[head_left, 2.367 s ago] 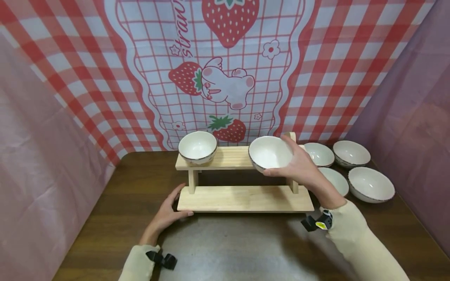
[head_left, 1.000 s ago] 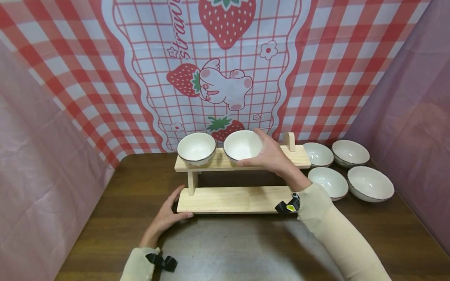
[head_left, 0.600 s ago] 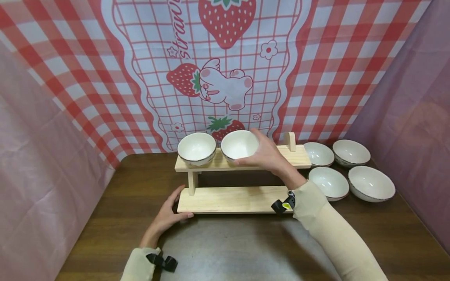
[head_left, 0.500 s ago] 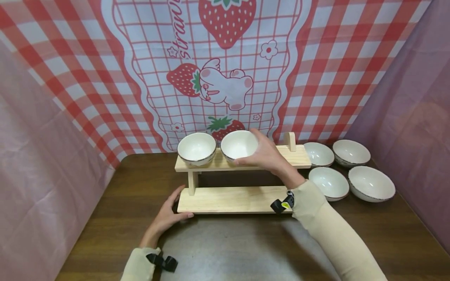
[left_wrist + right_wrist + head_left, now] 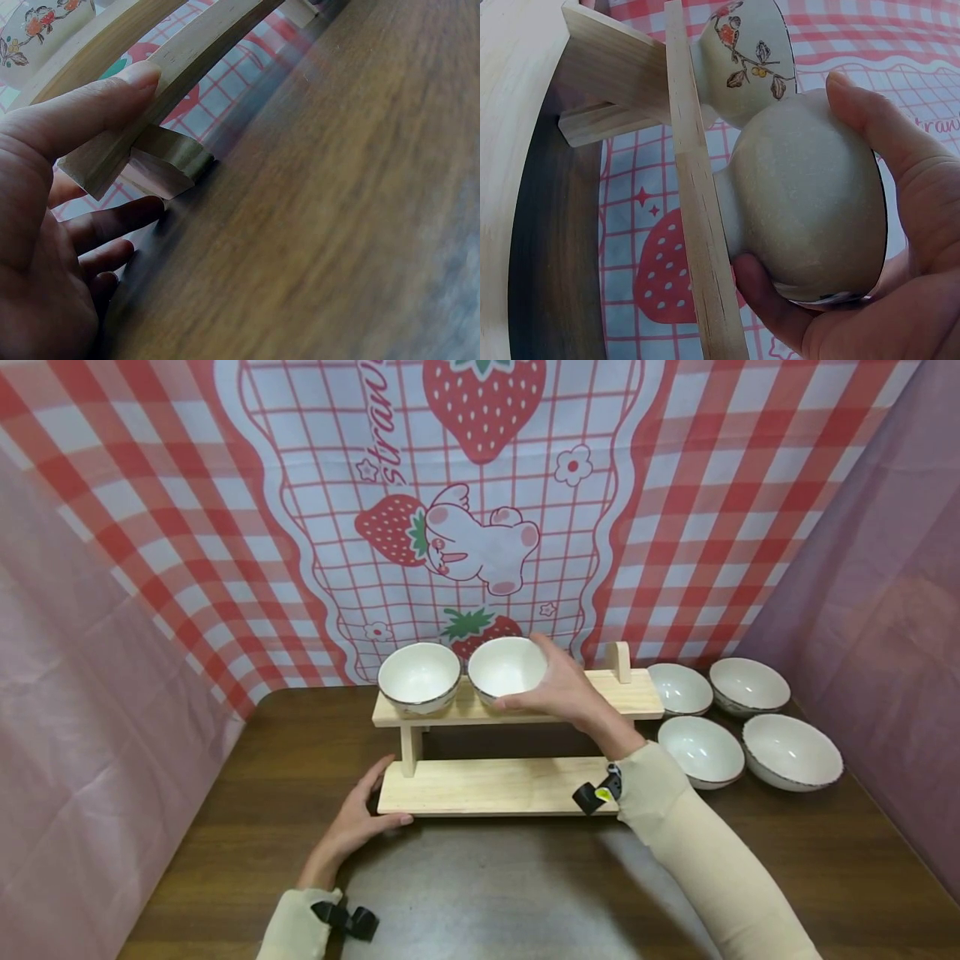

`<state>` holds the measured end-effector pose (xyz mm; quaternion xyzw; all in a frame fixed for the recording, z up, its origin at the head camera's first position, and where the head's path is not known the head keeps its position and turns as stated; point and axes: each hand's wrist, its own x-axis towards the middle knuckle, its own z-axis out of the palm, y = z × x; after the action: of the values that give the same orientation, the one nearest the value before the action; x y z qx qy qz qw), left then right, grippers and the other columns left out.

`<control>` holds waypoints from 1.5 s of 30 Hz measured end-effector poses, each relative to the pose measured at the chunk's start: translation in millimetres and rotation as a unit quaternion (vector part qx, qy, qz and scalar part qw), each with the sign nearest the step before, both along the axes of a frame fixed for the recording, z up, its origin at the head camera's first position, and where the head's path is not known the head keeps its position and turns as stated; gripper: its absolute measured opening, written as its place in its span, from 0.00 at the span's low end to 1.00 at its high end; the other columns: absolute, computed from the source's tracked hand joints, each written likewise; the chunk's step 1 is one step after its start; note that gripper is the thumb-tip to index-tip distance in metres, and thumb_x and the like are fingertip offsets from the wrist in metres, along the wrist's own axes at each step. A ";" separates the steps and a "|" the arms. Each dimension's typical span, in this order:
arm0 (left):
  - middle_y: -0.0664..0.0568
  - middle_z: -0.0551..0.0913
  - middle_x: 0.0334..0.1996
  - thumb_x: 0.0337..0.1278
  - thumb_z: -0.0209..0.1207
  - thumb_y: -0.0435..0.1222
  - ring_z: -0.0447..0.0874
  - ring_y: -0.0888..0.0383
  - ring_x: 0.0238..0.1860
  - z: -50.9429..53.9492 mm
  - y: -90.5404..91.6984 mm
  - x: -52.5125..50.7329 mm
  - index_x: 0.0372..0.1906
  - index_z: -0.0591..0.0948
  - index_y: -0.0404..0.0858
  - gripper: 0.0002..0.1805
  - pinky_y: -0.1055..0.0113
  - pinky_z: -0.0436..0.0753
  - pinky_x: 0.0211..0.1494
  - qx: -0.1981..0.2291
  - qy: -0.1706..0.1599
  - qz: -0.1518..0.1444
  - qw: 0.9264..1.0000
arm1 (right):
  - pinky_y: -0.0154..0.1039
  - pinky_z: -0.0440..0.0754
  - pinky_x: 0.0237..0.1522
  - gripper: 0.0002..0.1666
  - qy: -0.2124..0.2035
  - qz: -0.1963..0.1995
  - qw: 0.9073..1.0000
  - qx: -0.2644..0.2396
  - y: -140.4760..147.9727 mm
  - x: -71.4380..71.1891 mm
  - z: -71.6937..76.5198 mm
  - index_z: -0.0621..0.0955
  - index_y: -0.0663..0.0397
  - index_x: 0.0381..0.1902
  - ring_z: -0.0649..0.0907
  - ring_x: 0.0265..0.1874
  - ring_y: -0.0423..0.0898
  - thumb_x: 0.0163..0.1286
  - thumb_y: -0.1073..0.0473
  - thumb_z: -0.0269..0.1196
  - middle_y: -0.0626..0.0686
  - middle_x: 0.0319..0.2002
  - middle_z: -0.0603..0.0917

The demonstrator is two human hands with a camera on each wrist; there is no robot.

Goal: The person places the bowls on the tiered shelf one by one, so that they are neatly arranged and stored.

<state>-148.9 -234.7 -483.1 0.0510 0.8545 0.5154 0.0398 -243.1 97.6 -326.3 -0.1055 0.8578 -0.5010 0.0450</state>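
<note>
My right hand (image 5: pixel 557 687) grips a white dark-rimmed bowl (image 5: pixel 507 668), thumb in front and fingers behind. That bowl stands upright on the upper board of a two-tier wooden shelf (image 5: pixel 517 787); in the right wrist view its foot meets the board. Just left of it is another bowl (image 5: pixel 419 677), whose side shows a painted flower branch (image 5: pixel 761 73). The two rims are very close. At the shelf's lower left end, my left hand (image 5: pixel 355 821) holds the lower board. In the left wrist view the thumb (image 5: pixel 124 94) presses on that board, with the other fingers around its end.
Several more white bowls (image 5: pixel 792 753) stand on the brown table (image 5: pixel 247 793) to the right of the shelf. A rounded wooden upright (image 5: pixel 619 662) rises above the upper board's right part. A strawberry-print cloth (image 5: pixel 480 552) hangs behind, with pink curtains (image 5: pixel 82 710) at the sides.
My right hand has carried the bowl leftward and set it on the upper board beside the other bowl, then nudged it slightly further left. The left hand has kept its place.
</note>
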 end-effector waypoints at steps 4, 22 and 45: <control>0.39 0.75 0.67 0.43 0.77 0.37 0.71 0.48 0.66 -1.1 0.1 0.0 0.78 0.59 0.41 0.56 0.47 0.64 0.71 0.000 -0.001 0.002 1.000 | 0.59 0.73 0.65 0.75 -0.003 0.004 1.000 -0.004 -0.1 -0.6 -0.2 0.52 0.49 0.80 0.73 0.66 0.62 0.40 0.50 0.83 0.63 0.73 0.65; 0.39 0.76 0.66 0.44 0.77 0.35 0.72 0.47 0.65 -0.6 0.0 -0.3 0.78 0.59 0.40 0.54 0.47 0.65 0.70 0.012 0.005 -0.003 1.000 | 0.59 0.71 0.68 0.75 0.003 0.029 1.000 -0.006 0.6 -5.5 -0.7 0.49 0.53 0.81 0.72 0.67 0.61 0.43 0.52 0.82 0.63 0.74 0.64; 0.40 0.77 0.65 0.44 0.77 0.35 0.72 0.48 0.64 0.8 0.6 0.4 0.77 0.59 0.40 0.55 0.48 0.66 0.70 0.007 0.002 0.002 1.000 | 0.58 0.74 0.65 0.66 0.012 0.039 0.999 -0.022 8.6 -1.6 0.7 0.51 0.49 0.80 0.73 0.65 0.60 0.53 0.50 0.78 0.61 0.73 0.64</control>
<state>-148.5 -234.2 -482.3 0.0508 0.8509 0.5215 0.0372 -244.7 106.2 -325.6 -0.1463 0.8420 -0.5166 0.0520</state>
